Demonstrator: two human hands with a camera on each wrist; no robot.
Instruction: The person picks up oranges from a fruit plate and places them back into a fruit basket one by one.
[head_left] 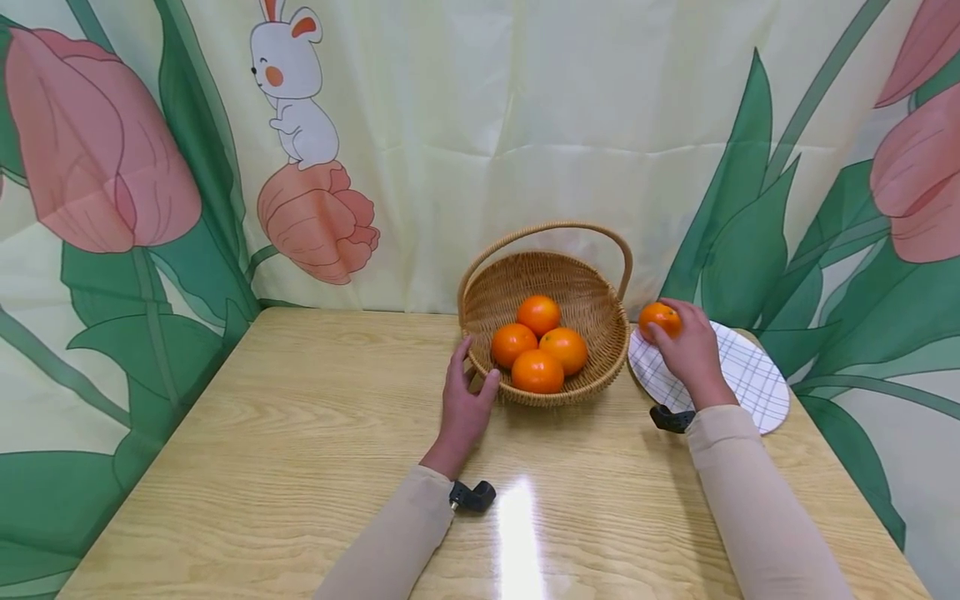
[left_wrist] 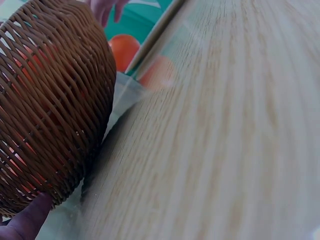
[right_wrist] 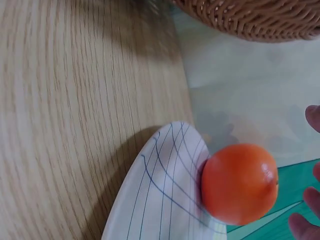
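A wicker basket with an arched handle stands tilted toward me, with several oranges inside it. My left hand rests against the basket's left side, thumb and fingers spread; the left wrist view shows one digit touching the weave. To the right, a single orange sits on a white plate with blue crossed lines. Around this orange my right hand is held with fingers apart. In the right wrist view a gap shows between its fingertips and the fruit.
The wooden table extends left and toward me, with a bright glare patch near the front. Behind it hangs a curtain printed with tulips and a rabbit. The plate lies close to the table's right edge, beside the basket.
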